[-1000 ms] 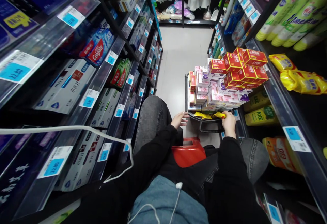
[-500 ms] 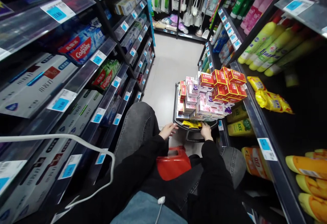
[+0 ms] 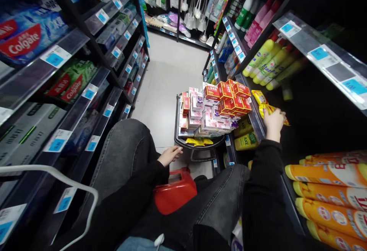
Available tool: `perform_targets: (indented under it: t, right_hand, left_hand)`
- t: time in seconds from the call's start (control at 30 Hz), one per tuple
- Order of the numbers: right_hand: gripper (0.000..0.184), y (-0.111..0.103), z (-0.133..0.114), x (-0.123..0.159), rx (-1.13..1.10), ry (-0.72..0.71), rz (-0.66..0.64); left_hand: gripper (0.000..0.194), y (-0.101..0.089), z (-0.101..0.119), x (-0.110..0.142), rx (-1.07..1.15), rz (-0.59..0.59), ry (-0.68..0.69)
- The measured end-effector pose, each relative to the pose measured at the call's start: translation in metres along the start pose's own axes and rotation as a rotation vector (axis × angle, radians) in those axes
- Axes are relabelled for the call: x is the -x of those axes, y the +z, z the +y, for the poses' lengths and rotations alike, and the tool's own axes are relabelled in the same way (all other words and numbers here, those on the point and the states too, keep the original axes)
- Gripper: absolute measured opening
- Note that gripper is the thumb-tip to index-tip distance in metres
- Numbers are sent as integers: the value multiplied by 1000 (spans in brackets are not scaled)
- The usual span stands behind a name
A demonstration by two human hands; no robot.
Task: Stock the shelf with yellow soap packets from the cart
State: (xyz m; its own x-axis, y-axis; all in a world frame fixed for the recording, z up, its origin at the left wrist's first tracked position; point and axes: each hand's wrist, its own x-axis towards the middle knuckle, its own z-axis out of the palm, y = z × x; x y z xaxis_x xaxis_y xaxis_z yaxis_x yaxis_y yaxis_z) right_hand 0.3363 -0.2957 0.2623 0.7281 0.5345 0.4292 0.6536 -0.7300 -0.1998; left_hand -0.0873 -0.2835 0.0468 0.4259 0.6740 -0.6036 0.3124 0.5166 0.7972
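Observation:
My right hand (image 3: pixel 274 122) reaches onto the right-hand shelf, its fingers closed over a shiny yellow packet (image 3: pixel 268 109). A second yellow packet (image 3: pixel 259 97) lies just beyond it. My left hand (image 3: pixel 171 155) hovers by the near left rim of a dark basket (image 3: pixel 180 142), fingers stretched out and holding nothing. Piled high in the basket are pink and white boxes (image 3: pixel 210 120) and red and yellow boxes (image 3: pixel 233 97). More yellow packets (image 3: pixel 198 141) are tucked along its near side.
A red plastic container (image 3: pixel 175 192) stands between my legs. Toothpaste boxes (image 3: pixel 25 41) fill the left shelves. Yellow bottles (image 3: pixel 262 62), orange bottles (image 3: pixel 329 174) and green-yellow AXE bottles (image 3: pixel 246 141) line the right. A white cable (image 3: pixel 86 190) crosses the lower left. Ladles hang at the back.
My right hand has left the basket's near side and moved right onto the shelf's yellow packets. My left hand stays near the basket rim. The view has turned rightward.

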Motion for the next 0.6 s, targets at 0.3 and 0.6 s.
perform_targets:
  t: [0.3, 0.6]
  right_hand:
    - [58, 18, -11, -30, 248, 104, -388]
    - [46, -28, -20, 71, -792, 142, -103]
  left_hand:
    - [61, -2, -3, -1, -1, 21, 21]
    - [59, 2, 0, 6, 64, -2, 235]
